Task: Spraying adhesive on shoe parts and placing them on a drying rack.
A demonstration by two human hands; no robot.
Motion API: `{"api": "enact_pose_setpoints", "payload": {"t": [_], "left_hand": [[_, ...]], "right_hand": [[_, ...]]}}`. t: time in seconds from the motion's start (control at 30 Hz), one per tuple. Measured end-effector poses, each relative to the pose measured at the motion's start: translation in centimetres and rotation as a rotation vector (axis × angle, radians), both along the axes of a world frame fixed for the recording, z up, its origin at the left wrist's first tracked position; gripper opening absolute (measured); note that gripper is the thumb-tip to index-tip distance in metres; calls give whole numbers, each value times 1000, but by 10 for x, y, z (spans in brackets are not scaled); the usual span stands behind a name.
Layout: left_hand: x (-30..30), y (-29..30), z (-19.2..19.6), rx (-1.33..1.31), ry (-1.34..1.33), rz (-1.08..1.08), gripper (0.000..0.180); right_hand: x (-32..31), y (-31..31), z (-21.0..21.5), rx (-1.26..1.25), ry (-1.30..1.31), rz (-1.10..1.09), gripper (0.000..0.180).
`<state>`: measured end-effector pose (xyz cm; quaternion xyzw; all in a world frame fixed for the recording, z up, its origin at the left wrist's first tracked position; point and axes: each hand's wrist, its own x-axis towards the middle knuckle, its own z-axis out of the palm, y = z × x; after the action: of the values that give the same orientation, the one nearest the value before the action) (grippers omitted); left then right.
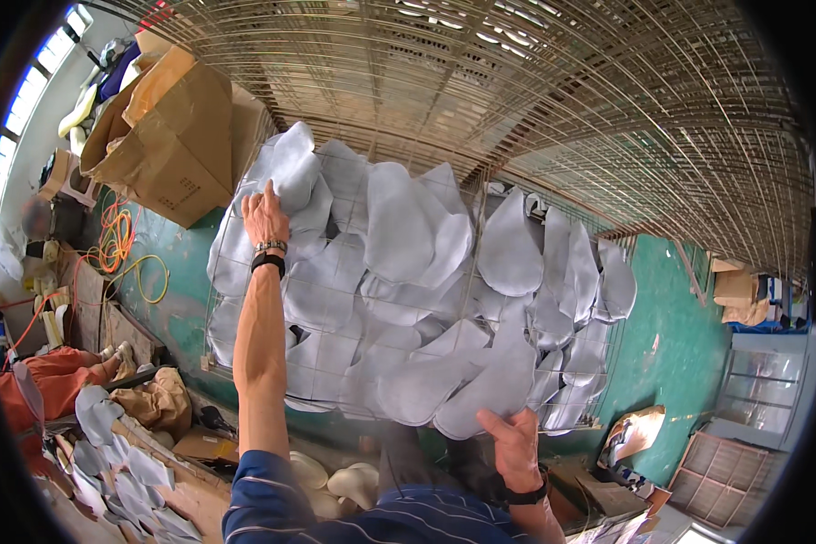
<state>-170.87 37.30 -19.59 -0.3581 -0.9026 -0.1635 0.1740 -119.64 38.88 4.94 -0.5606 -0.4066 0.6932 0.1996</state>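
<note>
Many flat grey teardrop-shaped pieces lie in overlapping rows on a wire mesh rack (340, 385) in front of me. At the rack's far left corner, my left hand (265, 218) has its fingers closed at the lower edge of one grey piece (294, 165), which tilts up beyond them. My right hand (515, 446) is at the near edge, right of the middle. Its thumb lies on top of another grey piece (497, 385), pinching the rounded end, with the other fingers mostly hidden. This piece overlaps a neighbouring grey piece (422, 385).
Stacked wire racks (598, 100) rise beyond and to the right. A large open cardboard box (177, 136) stands far left, near orange and yellow hoses (118, 236) on the green floor (675, 344). Another person's orange-clad leg (50, 381) and a box of grey pieces (199, 480) are near left.
</note>
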Motion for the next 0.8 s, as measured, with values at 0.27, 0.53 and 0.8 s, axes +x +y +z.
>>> {"api": "enact_pose_setpoints", "payload": {"t": [0.27,0.53,0.8], "left_hand": [[-1,-5,2,-130,-170,102,66],[8,5,13,-2,166,15,63],[-2,8,2,71,-107,-277,50]], "right_hand": [[-12,-3,-1,17,11,24,11],[-13,-2,-2,-16,-21,83,15],[-5,4,2,-60,-78,137,22]]}}
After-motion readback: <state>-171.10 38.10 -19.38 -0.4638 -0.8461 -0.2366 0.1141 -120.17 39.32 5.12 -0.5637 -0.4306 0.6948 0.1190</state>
